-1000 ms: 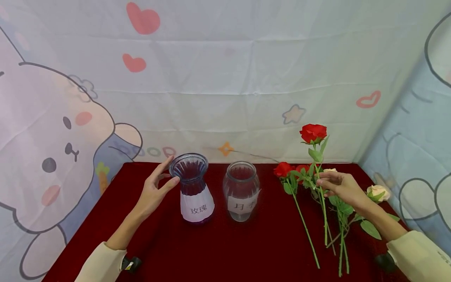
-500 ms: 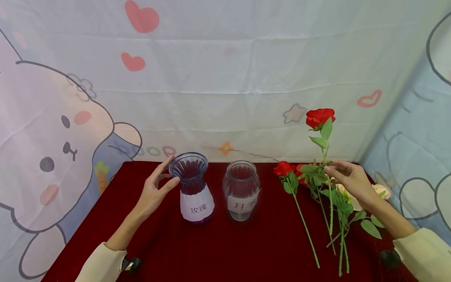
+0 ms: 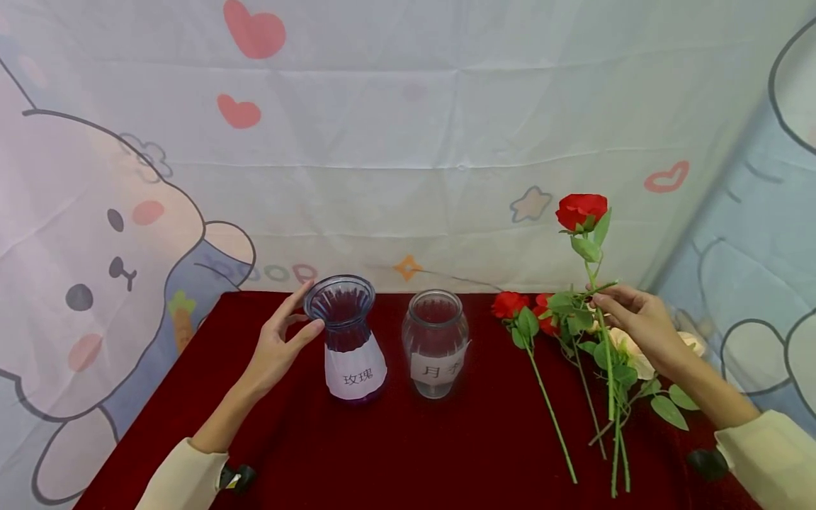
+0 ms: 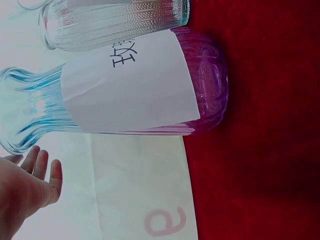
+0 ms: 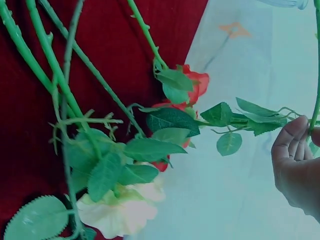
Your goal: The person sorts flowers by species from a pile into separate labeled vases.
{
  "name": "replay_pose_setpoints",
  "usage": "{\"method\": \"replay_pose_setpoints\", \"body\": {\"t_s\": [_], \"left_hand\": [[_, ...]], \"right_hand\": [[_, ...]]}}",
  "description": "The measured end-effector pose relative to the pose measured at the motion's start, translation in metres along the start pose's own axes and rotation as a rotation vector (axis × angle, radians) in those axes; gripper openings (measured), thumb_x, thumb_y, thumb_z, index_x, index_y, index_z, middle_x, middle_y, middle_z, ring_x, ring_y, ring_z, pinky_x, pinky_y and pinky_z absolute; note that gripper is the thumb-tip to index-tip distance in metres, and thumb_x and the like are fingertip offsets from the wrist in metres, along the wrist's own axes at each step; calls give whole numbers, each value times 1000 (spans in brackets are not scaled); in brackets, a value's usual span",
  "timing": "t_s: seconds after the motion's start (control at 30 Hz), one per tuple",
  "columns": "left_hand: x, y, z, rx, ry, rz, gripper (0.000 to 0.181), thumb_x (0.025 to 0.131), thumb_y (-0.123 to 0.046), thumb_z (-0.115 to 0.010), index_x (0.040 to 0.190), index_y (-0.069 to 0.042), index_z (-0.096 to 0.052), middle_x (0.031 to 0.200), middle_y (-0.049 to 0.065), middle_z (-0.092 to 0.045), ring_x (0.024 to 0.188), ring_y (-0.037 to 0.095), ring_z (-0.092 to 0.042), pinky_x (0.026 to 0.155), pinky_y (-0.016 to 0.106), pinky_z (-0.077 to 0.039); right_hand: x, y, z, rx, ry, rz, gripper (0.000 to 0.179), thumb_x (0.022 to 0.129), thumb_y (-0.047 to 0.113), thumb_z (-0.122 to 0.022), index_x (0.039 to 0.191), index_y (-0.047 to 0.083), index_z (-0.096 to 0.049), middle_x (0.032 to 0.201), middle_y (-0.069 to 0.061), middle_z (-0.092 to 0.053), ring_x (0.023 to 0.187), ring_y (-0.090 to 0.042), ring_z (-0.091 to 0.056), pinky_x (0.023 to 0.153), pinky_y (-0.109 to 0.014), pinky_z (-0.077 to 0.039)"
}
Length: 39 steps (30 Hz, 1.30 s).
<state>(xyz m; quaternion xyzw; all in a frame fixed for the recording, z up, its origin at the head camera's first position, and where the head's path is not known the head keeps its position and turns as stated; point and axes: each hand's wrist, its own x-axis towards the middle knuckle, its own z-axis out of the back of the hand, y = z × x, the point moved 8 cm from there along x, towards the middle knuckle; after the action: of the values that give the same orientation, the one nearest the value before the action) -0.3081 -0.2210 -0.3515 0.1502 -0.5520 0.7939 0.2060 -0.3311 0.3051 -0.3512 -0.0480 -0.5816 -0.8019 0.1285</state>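
Observation:
My right hand (image 3: 647, 329) pinches the green stem of a red rose (image 3: 581, 212) between thumb and fingers, bloom upward. In the right wrist view, a leafy sprig (image 5: 255, 118) reaches the fingertips beside that stem. At the left, my left hand (image 3: 274, 350) is held with thumb and fingers spread at the rim of a blue-purple glass vase (image 3: 355, 368), which bears a white paper label. The left wrist view shows the relaxed fingers (image 4: 56, 175) beside the flared mouth. A clear glass jar (image 3: 436, 336), also labelled, stands to the vase's right.
Another red rose (image 3: 510, 304) lies on the dark red cloth (image 3: 446, 453) right of the jar. Cream roses (image 3: 631, 350) and more leafy stems lie tangled under my right hand. A printed curtain (image 3: 382, 142) hangs right behind the table.
The right hand has risen and shifted right with the red rose, whose bloom is now higher against the curtain. The left hand and both glass vessels have stayed in place.

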Motion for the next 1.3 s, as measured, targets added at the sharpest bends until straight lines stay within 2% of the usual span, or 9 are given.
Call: {"method": "replay_pose_setpoints", "body": {"t_s": [0.1,0.13,0.27,0.37,0.6,0.73,0.9,1.17,1.3], "left_hand": [[0,0,0,-12,-1,4,65,100,-6,-57,161,-19,-35,161,15,-39,131,3,-42,102,13,-36],[0,0,0,-13,-1,4,65,100,-6,-57,161,-19,-35,161,15,-40,130,3,-42,102,13,-36],[0,0,-1,-14,1,4,66,100,-6,-57,161,-20,-34,161,15,-40,130,2,-43,102,12,-37],[-1,2,-1,-11,3,4,66,100,-6,-57,161,-20,-34,161,15,-40,130,1,-43,102,14,-37],[0,4,-1,-19,6,23,67,101,-8,-58,161,-22,-34,157,16,-43,128,3,-44,101,14,-38],[-1,3,-2,-21,7,35,67,101,-7,-57,161,-22,-33,156,17,-43,127,5,-44,101,15,-38],[-1,1,-1,-29,3,34,67,100,-6,-57,161,-22,-33,157,15,-43,128,7,-43,101,15,-38],[-3,0,0,-7,8,32,67,100,-7,-57,161,-24,-33,158,14,-43,126,13,-46,97,12,-41],[-2,0,-2,7,13,42,65,101,-9,-56,161,-23,-33,157,15,-44,122,22,-48,93,13,-46]], "right_hand": [[-2,-10,-4,25,41,-44,27,107,23,-55,125,5,-64,105,21,-71,96,2,-66,81,-14,-54],[-3,-14,-5,19,53,-62,30,107,24,-54,129,4,-62,98,21,-70,91,3,-64,81,-14,-53],[-8,-26,-12,-54,79,-105,50,107,25,-56,144,-7,-49,97,30,-65,90,8,-64,80,-16,-55],[-11,-24,-16,-125,67,-66,54,106,22,-57,146,-12,-44,106,34,-63,95,8,-67,80,-19,-58],[-10,6,-3,-227,-60,80,39,106,16,-56,136,-8,-54,99,33,-67,85,5,-66,73,-14,-54],[-8,23,2,-183,-82,119,26,105,13,-57,130,7,-60,99,30,-68,84,4,-65,70,-15,-53],[-6,40,2,-142,-68,157,26,105,12,-56,125,28,-61,101,26,-70,84,3,-65,70,-15,-53],[-5,59,6,74,-51,244,30,103,2,-56,125,20,-67,103,17,-75,92,3,-68,74,-12,-53],[-6,66,12,104,-58,236,32,103,1,-56,125,20,-67,104,15,-76,92,3,-68,76,-11,-53]]}}
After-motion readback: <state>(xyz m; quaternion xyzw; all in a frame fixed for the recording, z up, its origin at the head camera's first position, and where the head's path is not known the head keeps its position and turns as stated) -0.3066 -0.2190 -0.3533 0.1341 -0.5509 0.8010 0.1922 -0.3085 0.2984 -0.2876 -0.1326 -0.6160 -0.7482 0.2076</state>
